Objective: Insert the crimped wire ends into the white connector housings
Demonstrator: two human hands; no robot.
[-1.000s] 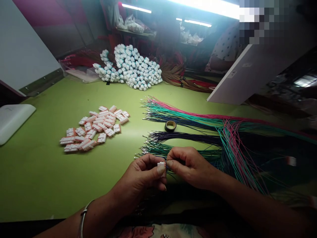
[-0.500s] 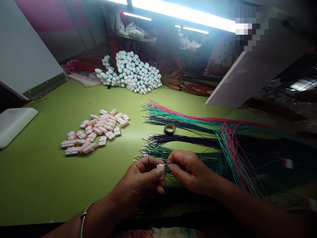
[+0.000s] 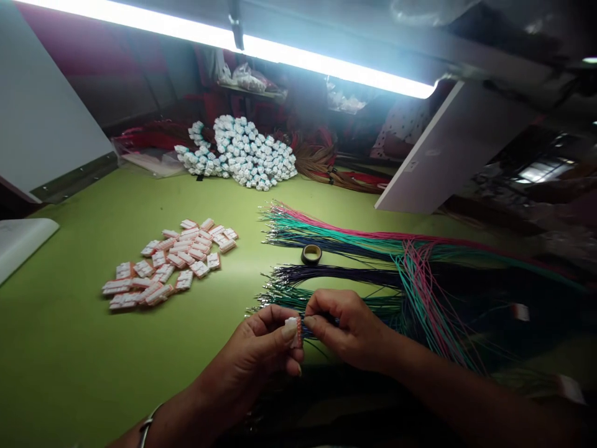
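Between the thumb and fingers of my left hand [image 3: 261, 345] is a white plug connector housing [image 3: 293, 341] with an orange edge facing right. My right hand [image 3: 352, 326] is pinched just right of that edge, on what looks like a thin dark wire, mostly hidden by the fingers. Behind my hands lie bundles of wires with metal terminals at their left ends: dark green wires [image 3: 289, 298], black-purple wires [image 3: 336, 272], and pink and teal wires [image 3: 326, 231] farther back. A loose pile of similar white-and-orange connectors [image 3: 186, 249] lies to the left.
A roll of black tape [image 3: 311, 254] lies between the wire bundles. At the back are many stacked white connectors [image 3: 252, 152] on brown wires. Upright panels stand at left [image 3: 51, 106] and right [image 3: 420, 155], under a bright tube lamp [image 3: 336, 65]. A person's dotted clothing [image 3: 401, 127] shows behind.
The camera view has tilted up slightly, so the table scene sits lower and a little left. My hands keep the same hold, with the connector's orange edge turned more toward the camera.
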